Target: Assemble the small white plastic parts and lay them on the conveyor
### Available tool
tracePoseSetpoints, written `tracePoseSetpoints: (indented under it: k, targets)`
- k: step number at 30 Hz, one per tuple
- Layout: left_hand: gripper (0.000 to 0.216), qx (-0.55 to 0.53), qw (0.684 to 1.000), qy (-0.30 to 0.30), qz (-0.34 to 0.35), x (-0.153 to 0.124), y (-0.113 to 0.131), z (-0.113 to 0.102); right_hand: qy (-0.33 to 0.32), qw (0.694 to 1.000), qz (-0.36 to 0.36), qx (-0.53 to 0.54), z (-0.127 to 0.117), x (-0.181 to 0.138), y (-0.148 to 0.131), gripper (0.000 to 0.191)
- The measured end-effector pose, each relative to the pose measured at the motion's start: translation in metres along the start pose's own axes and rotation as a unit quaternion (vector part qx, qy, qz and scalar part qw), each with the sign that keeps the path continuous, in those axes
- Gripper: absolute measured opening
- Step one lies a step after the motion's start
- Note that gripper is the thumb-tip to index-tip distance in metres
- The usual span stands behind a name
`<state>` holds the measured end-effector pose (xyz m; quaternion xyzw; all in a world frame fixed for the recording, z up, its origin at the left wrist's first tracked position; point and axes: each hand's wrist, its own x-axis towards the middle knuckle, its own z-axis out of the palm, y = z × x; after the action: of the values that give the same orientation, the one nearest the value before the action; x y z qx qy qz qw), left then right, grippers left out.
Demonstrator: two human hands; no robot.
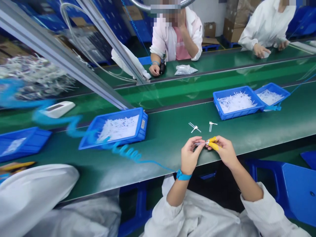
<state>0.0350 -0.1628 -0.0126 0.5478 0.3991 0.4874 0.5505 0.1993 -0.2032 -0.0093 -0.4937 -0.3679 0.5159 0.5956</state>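
My left hand (190, 154) is closed, fingertips pinching a thin clear tube (197, 143) over the front edge of the bench. My right hand (225, 151) has yellow coverings on thumb and forefinger, and these pinch a small white connector (207, 142) at the tube's right end. The fingertips of both hands almost meet, hiding part of the piece. Just beyond them lie two small white pieces with thin tubes, one on the left (195, 127) and one on the right (211, 125). A blue wrist strap (184, 175) circles my left wrist.
Blue trays of small white parts stand at left (145, 126) and right (217, 108). A coiled blue cord (125, 153) runs to my wrist strap. A metal post (116, 39) rises at left. Co-workers sit across the bench; a white sleeve (37, 187) is close on my left.
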Motion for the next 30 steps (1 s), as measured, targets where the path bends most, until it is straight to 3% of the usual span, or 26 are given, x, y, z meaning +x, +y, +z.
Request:
tracePoseSetpoints:
  k: [19, 30]
  targets:
    - [0.022, -0.001, 1.0, 0.003, -0.031, -0.001, 0.004, 0.0, -0.013, 0.999, -0.02, -0.027, 0.001, -0.005, -0.003, 0.033]
    - [0.017, -0.005, 0.999, 0.009, -0.052, 0.0, 0.009, 0.001, -0.03, 0.992, -0.079, -0.092, -0.001, -0.006, -0.002, 0.026]
